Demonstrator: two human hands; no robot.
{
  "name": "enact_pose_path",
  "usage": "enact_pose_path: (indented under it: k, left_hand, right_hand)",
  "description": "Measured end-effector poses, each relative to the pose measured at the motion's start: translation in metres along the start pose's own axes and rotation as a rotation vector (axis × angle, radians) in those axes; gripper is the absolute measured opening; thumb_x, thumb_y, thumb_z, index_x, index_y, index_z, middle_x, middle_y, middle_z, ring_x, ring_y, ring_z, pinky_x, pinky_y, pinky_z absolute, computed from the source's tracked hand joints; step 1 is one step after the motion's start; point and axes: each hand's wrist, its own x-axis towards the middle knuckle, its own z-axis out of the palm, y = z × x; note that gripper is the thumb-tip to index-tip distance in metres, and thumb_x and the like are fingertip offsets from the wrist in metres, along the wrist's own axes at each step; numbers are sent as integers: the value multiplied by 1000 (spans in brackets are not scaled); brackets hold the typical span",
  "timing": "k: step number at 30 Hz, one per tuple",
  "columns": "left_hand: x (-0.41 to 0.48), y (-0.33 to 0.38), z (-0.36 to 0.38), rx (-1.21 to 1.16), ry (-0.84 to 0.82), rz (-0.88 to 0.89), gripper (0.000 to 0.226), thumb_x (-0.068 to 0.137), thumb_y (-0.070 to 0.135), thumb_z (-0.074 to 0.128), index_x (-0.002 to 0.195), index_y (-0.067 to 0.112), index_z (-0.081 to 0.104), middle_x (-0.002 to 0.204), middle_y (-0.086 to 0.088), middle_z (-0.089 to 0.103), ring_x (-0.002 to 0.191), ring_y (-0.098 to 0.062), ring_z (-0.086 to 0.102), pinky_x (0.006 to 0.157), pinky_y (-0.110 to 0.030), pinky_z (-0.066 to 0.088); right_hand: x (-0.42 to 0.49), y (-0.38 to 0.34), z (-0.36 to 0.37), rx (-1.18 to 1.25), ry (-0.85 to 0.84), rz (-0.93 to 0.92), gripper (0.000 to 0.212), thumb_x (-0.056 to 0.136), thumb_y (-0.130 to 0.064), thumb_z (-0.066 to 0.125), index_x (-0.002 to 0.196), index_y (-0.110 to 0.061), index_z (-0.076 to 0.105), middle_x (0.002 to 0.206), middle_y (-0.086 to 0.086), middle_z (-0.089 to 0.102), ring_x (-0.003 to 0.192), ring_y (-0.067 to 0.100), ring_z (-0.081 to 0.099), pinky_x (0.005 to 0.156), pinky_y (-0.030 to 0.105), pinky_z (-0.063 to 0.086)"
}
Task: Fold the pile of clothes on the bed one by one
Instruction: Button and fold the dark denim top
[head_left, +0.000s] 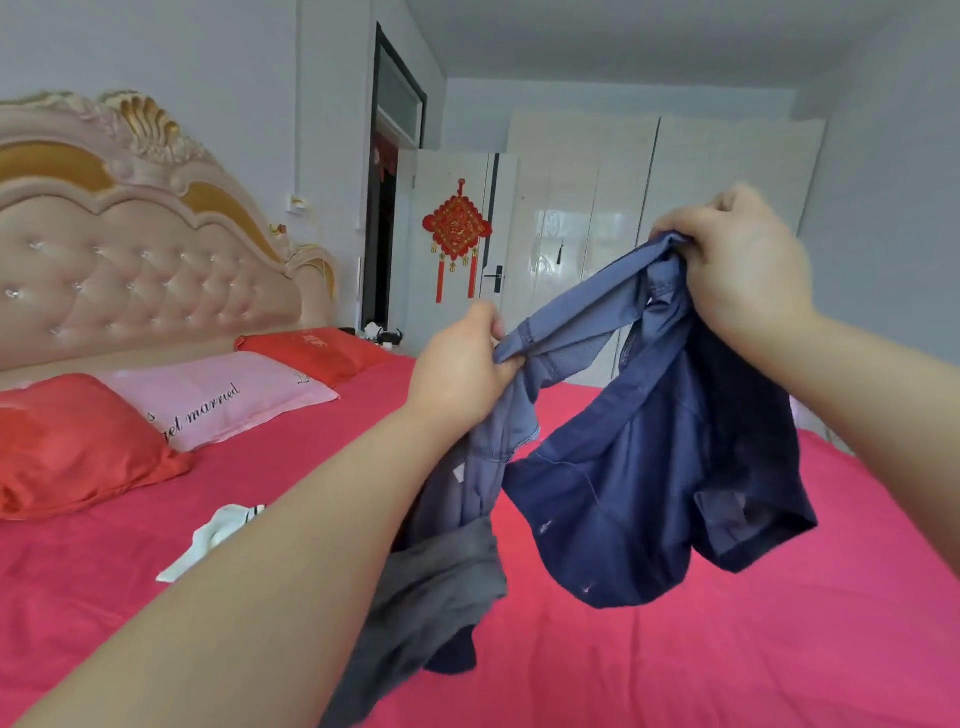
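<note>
A navy blue garment (649, 499) hangs in the air above the red bed (675, 665). My right hand (748, 265) grips its upper edge at the right, held high. My left hand (462, 364) pinches the lighter blue edge of the same garment lower down and to the left. A grey garment (431, 597) droops below my left forearm onto the bed, with a dark piece under it. A small white garment (218, 535) lies on the sheet to the left.
Two red pillows (67, 441) and a pink pillow (223, 395) lie against the padded headboard (130, 260) at the left. A white wardrobe (649, 208) and a door with a red knot ornament (456, 228) stand beyond the bed.
</note>
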Motion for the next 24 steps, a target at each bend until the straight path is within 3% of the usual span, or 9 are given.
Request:
enact_pose_path:
  k: [3, 7, 11, 15, 18, 20, 24]
  left_hand:
    - [-2, 17, 5, 197, 19, 48, 14, 87, 24, 55, 96, 14, 51, 94, -12, 62, 93, -36, 56, 71, -37, 41]
    - [-8, 24, 13, 226, -13, 38, 10, 86, 13, 54, 85, 12, 44, 98, -19, 56, 94, -37, 53, 66, -34, 31]
    - [-21, 27, 23, 159, -170, -51, 33, 81, 34, 68, 81, 11, 45, 81, -8, 53, 82, -28, 50, 63, -32, 33]
    - [-31, 46, 32, 136, -309, -81, 40, 76, 43, 71, 69, 13, 47, 63, 1, 44, 73, -23, 46, 59, -31, 29]
    - [-35, 65, 32, -39, -382, -163, 38, 74, 43, 74, 66, 11, 56, 61, -2, 51, 67, -22, 50, 54, -30, 32]
    - [-37, 77, 32, -199, -414, -252, 35, 73, 38, 76, 75, 5, 66, 69, -7, 61, 68, -23, 56, 58, -30, 41]
    - [-43, 95, 37, -327, -448, -405, 35, 73, 22, 73, 54, 12, 47, 54, -4, 43, 52, -20, 39, 50, -26, 29]
  right_hand:
    - [-6, 26, -24, -77, 22, 32, 31, 91, -12, 44, 113, -20, 63, 109, 15, 46, 102, 35, 49, 78, 38, 37]
    - [-13, 61, -55, -167, 12, 83, 29, 92, -13, 44, 113, -19, 64, 107, 18, 46, 100, 37, 49, 77, 40, 39]
    - [-42, 98, -56, -287, -186, 59, 23, 90, -11, 48, 105, -15, 66, 96, 17, 49, 97, 39, 53, 72, 42, 43]
    - [-77, 129, -59, -383, -313, 131, 19, 93, -21, 49, 101, -15, 65, 102, 18, 59, 98, 38, 55, 70, 38, 42]
    - [-92, 141, -65, -395, -348, 200, 22, 94, -26, 48, 104, -17, 65, 106, 17, 64, 99, 36, 56, 70, 37, 42]
    - [-99, 150, -70, -380, -382, 259, 24, 94, -30, 49, 105, -16, 65, 106, 17, 64, 99, 36, 56, 71, 37, 44]
    - [-110, 161, -79, -482, -528, 304, 34, 91, -41, 54, 98, -9, 64, 101, 19, 63, 96, 35, 58, 68, 33, 41]
